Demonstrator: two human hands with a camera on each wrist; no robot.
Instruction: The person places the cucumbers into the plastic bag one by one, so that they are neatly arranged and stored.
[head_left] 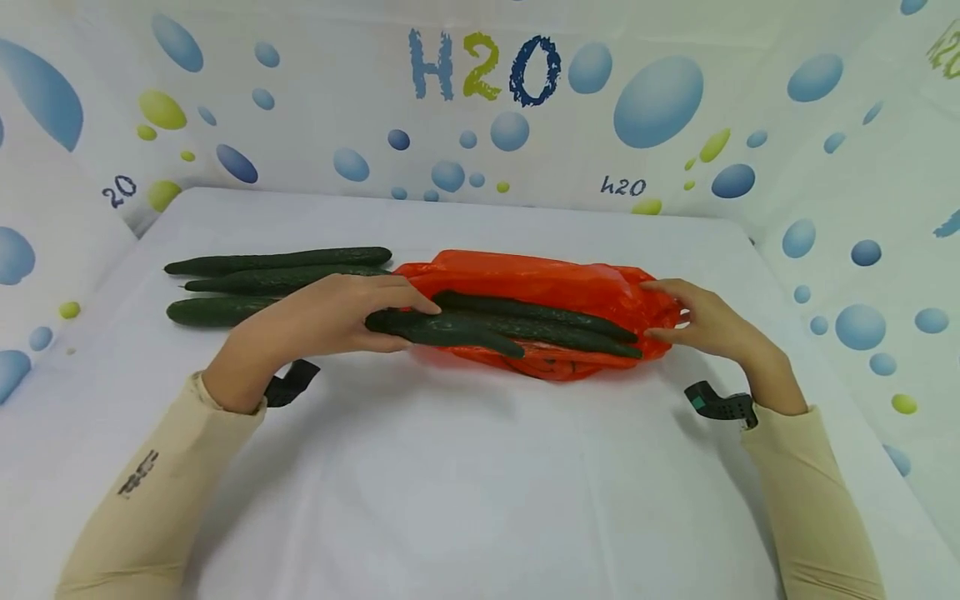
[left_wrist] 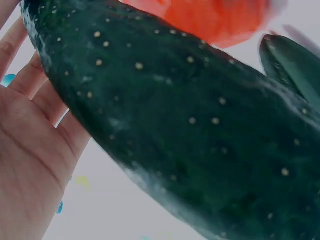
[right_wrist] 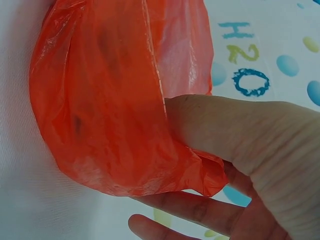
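My left hand [head_left: 330,312] grips one end of a dark green cucumber [head_left: 442,330]. Up close in the left wrist view, its pale-dotted skin [left_wrist: 170,110] hides part of my fingers [left_wrist: 42,92]. The cucumber's far end points right, over the opening of a red plastic bag [head_left: 525,271]. Two more cucumbers [head_left: 536,311] lie side by side in the bag's mouth. At the bag's right end, my right hand [head_left: 701,317] pinches the edge; the right wrist view shows the thumb [right_wrist: 205,117] inside the film and fingers [right_wrist: 195,207] outside.
Three cucumbers [head_left: 273,264] lie in a stack of rows on the left of the white table [head_left: 450,467], partly behind my left hand. A white backdrop [head_left: 300,100] with blue and green drops rises behind and beside the table.
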